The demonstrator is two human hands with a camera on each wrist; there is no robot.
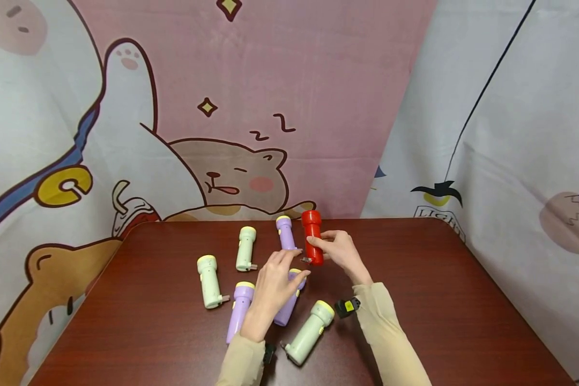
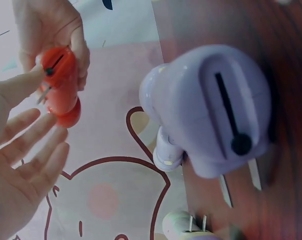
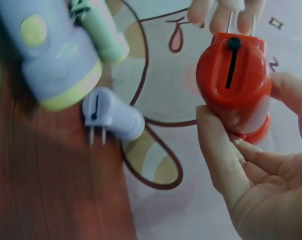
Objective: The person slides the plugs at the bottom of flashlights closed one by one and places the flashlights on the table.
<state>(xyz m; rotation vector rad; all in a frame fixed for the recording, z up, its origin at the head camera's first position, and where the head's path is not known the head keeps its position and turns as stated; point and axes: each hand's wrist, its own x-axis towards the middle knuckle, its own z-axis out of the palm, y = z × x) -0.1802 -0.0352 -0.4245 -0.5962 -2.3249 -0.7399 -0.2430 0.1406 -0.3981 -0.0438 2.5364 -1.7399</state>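
Note:
A red flashlight (image 1: 312, 225) is raised over the table, gripped along its barrel by my right hand (image 1: 341, 250). Its base, with a black slider in a slot and two metal plug prongs (image 3: 242, 23), faces the right wrist camera. My left hand (image 1: 273, 284) is close to that base with fingers spread, thumb near the slider end in the left wrist view. Whether the left fingertips touch the prongs I cannot tell. Below the left hand lies a purple flashlight (image 1: 287, 311), partly hidden by it. Another purple flashlight (image 1: 239, 311) lies beside the left wrist.
On the brown table (image 1: 444, 300) lie a third purple flashlight (image 1: 284, 231) at the back and pale green flashlights at left (image 1: 209, 284), back left (image 1: 245, 247) and front (image 1: 310, 333). Some have prongs sticking out. A cartoon-printed cloth (image 1: 318, 107) hangs behind.

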